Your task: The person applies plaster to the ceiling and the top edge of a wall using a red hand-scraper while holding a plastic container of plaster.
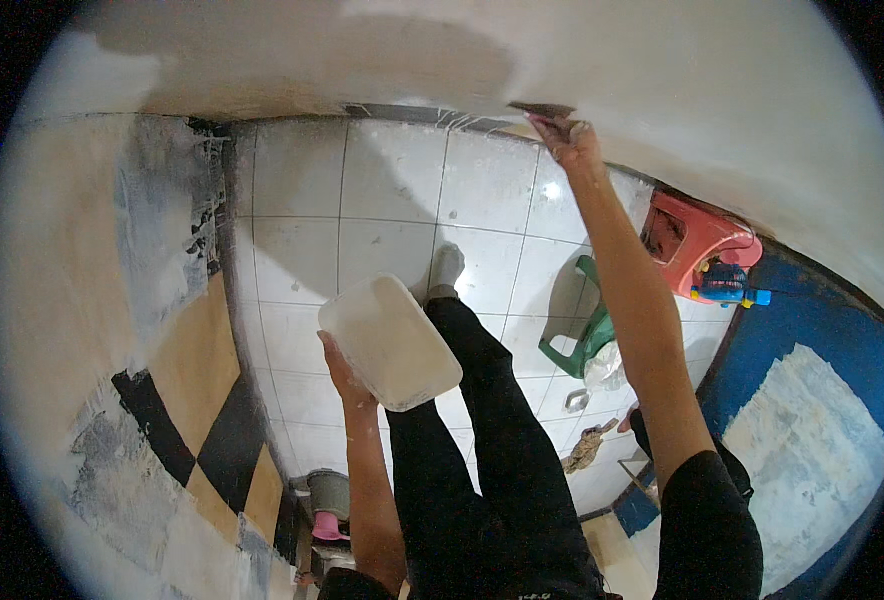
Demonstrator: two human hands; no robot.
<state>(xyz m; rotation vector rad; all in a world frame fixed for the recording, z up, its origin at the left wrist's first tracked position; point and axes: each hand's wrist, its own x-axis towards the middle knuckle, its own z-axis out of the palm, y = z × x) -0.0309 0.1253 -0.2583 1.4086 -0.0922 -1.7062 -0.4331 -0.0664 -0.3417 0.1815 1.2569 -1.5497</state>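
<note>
My left hand (339, 368) grips the side of a white rectangular plastic tub (417, 399), its fingers mostly hidden beneath. Pale smears coat the tub's inside. With my arm stretched out, my right hand (574, 148) pinches a thin, dark-edged scraper (545, 108) against the lower part of the pale wall (652, 70). White residue marks the fingers of that hand. Grey, damp-looking coating (332, 65) covers the wall to the scraper's left.
A red plastic stool (677, 245) with a blue bottle (747, 297) stands at the right. Nearer are a green stool (597, 335) and a crumpled cloth (589, 447) on white tiles (387, 170). A grey bucket (329, 492) stands lower left, beside a diamond-patterned wall (197, 400).
</note>
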